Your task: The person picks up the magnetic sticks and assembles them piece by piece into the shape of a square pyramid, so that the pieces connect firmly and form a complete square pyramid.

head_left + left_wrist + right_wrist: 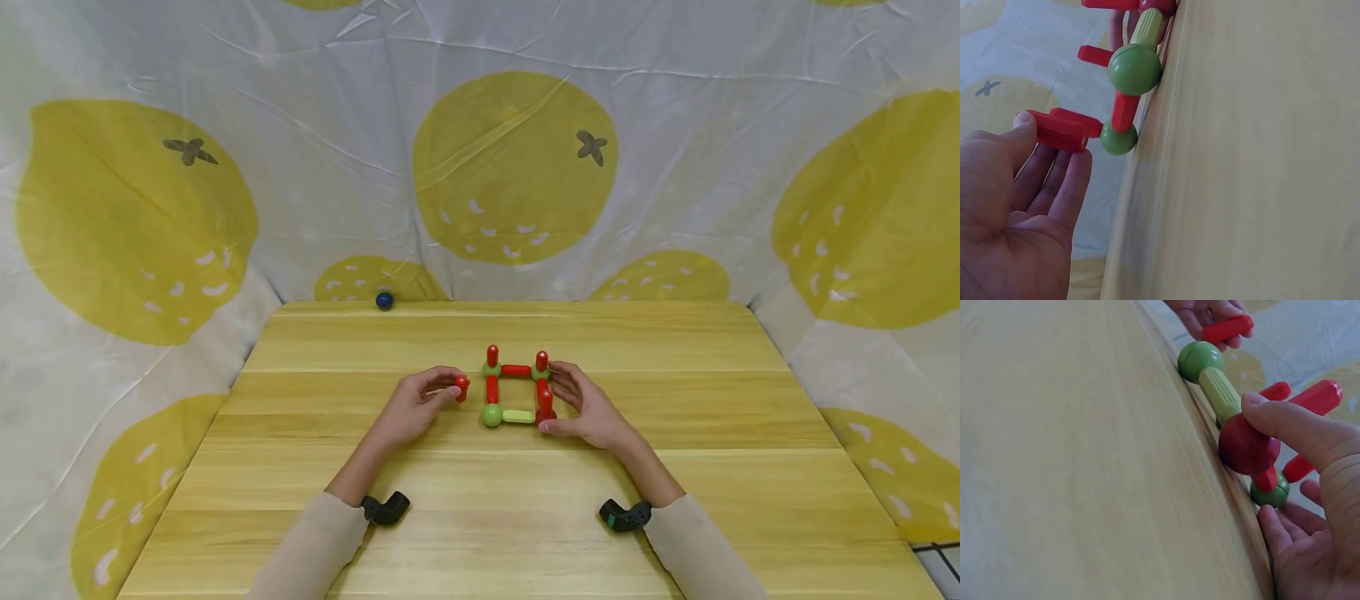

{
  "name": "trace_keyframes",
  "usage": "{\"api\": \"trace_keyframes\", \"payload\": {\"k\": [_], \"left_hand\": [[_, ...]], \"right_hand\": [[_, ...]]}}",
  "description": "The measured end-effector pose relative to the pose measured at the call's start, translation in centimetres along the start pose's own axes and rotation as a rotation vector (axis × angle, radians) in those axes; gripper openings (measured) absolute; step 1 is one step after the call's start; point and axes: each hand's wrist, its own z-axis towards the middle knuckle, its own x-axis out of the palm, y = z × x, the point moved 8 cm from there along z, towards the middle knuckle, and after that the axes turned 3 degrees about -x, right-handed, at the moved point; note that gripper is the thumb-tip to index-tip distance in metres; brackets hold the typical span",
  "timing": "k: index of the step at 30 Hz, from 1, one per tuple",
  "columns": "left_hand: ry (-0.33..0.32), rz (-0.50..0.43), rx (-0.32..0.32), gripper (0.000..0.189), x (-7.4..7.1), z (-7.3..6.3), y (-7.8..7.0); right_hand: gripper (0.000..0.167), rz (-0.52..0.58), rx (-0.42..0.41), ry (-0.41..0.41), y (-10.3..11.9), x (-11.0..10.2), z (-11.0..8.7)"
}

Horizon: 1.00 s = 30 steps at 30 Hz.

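A square toy frame (516, 371) of rods and balls lies on the table. Green balls form three corners, a dark red ball (1249, 444) the fourth; three sides are red rods, and the near one is a yellow-green rod (1220, 390). Red rods stand upright on every ball except the near-left green ball (1135, 69). Left of that ball, my left hand (414, 404) pinches a loose red rod (1060, 130) between thumb and fingers. My right hand (595, 410) holds the frame's right side, thumb on the dark red ball and fingertips at the far-right green ball (1270, 490).
A dark blue ball (384, 301) sits at the table's back edge, left of the middle. Behind and beside the wooden table (517, 517) hangs a lemon-print cloth (337, 167). Black wrist devices (386, 507) jut inward from both sleeves.
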Motion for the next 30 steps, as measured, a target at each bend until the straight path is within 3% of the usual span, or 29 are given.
{"api": "trace_keyframes", "payload": {"k": [14,23,30], "left_hand": [[0.100,0.018,0.048,0.024,4.1,0.5,-1.2],[0.111,0.005,0.048,0.022,4.7,0.4,-1.2],[0.113,-0.018,0.027,0.029,5.0,0.3,-1.0]], "right_hand": [[0.096,-0.012,-0.025,0.005,-0.1,0.2,0.2],[0.091,0.016,0.008,-0.013,0.0,0.0,0.0],[0.079,-0.010,-0.019,-0.029,0.0,-0.2,0.0]]}}
